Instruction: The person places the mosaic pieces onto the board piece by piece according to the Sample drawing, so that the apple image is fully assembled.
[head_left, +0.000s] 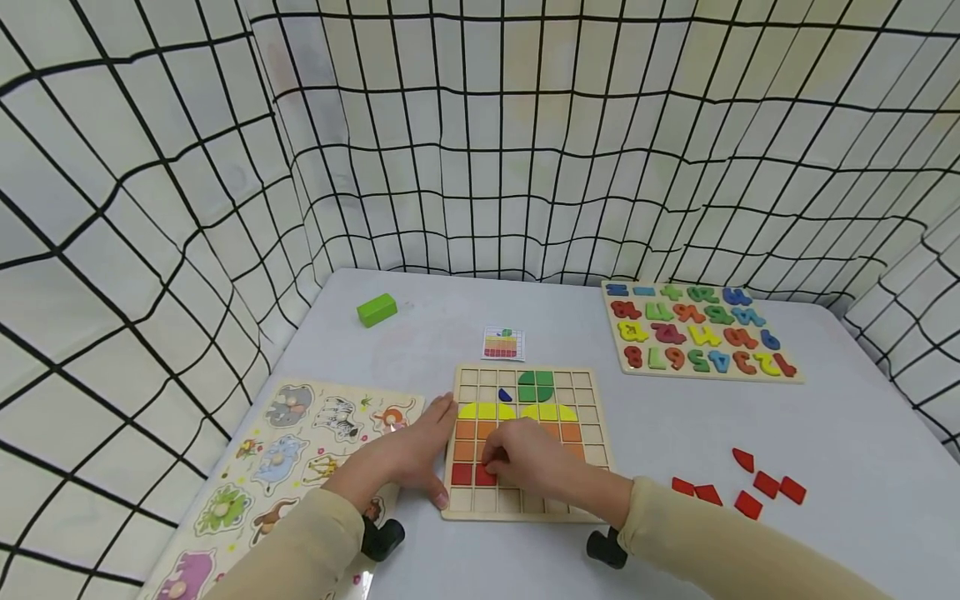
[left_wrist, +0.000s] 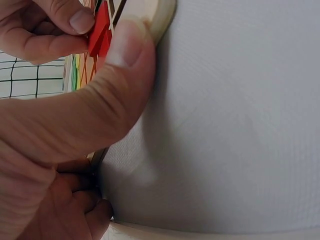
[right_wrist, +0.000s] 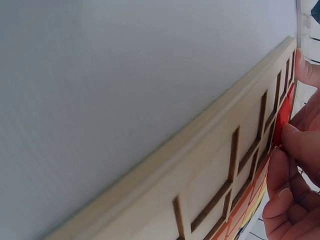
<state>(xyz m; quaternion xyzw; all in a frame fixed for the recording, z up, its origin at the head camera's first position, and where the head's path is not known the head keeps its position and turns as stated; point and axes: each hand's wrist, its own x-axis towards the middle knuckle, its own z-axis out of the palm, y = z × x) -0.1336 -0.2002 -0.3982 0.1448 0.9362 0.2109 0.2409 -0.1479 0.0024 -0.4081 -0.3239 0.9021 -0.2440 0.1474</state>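
A square wooden grid board (head_left: 525, 508) holds red, orange, yellow, green and blue pieces in its cells. My left hand (head_left: 416, 446) rests along the board's left edge, fingers near the middle of that side. Its thumb (left_wrist: 127, 47) presses on the rim near the front-left corner. Over the red row, my right hand (head_left: 532, 454) pinches a red tile (left_wrist: 98, 30) between thumb and finger; the tile tilts in the left wrist view. The hand hides several cells to the right of it. Above the board lies a small printed card (head_left: 504, 343) with a coloured grid picture.
Loose red pieces (head_left: 748, 504) lie on the table to the right. A number puzzle board (head_left: 705, 377) stands at the back right, and an animal puzzle board (head_left: 315, 396) lies under the left forearm. There is a green block (head_left: 377, 310) at the back left. Black netting surrounds the table.
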